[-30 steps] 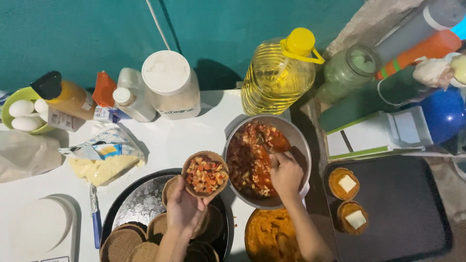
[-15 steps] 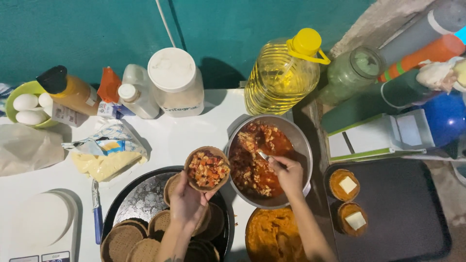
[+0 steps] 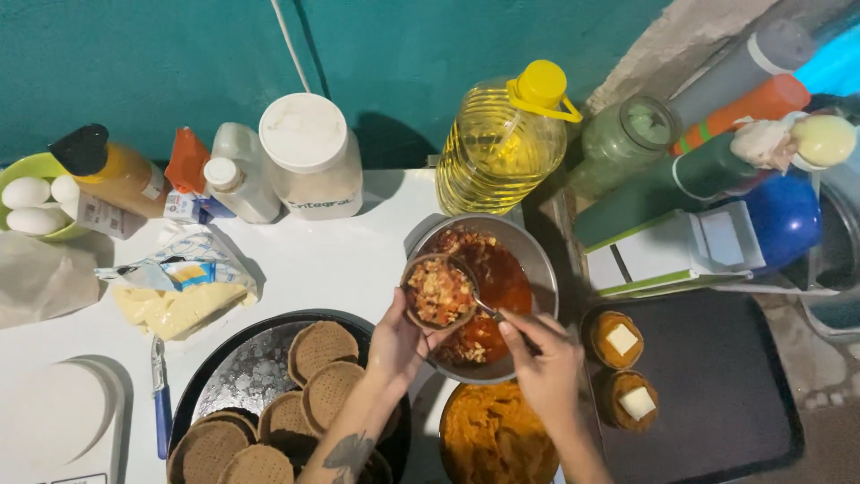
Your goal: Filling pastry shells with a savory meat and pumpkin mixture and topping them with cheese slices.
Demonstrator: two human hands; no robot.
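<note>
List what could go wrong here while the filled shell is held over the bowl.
1. The left hand holds the heaped shell at the metal bowl rim; filling may drop onto the white table.
2. The right hand works a spoon against the shell, which might crack.
3. The oil bottle stands close behind the bowl and could get knocked.

Steel bowl: bare metal, dull sheen, holding wet glossy red sauce. Small tart shell in left hand: matt, baked, crumbly-looking. Spoon in right hand: shiny metal. Oil bottle: clear ribbed plastic, glossy. Round tray: dark rim, mottled reflective metal. Surface: white, smooth, matt.
</note>
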